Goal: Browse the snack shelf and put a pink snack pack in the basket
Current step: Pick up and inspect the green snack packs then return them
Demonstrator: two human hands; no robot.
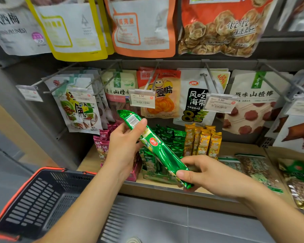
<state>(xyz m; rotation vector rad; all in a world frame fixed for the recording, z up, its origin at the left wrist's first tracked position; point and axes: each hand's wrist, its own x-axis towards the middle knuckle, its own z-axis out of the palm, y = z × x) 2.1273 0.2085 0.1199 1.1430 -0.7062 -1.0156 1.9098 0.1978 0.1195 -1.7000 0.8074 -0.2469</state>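
Frame centre: I hold a green pack (159, 149), left hand (125, 146) pinching its upper end, right hand (209, 174) pinching its lower end; basket (25, 199) lower left.

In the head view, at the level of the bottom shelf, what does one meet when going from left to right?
Basket, pink snack packs, green snack packs, gold snack packs, flat green-topped bags. The held green pack crosses several, so it is left out.

Basket (33, 195) cut off by the left and bottom edges; left hand (125, 146) covers part of the pink snack packs (104, 135); green pack (158, 148) hides some right hand (209, 176) fingers; price tags (142, 100) unreadable.
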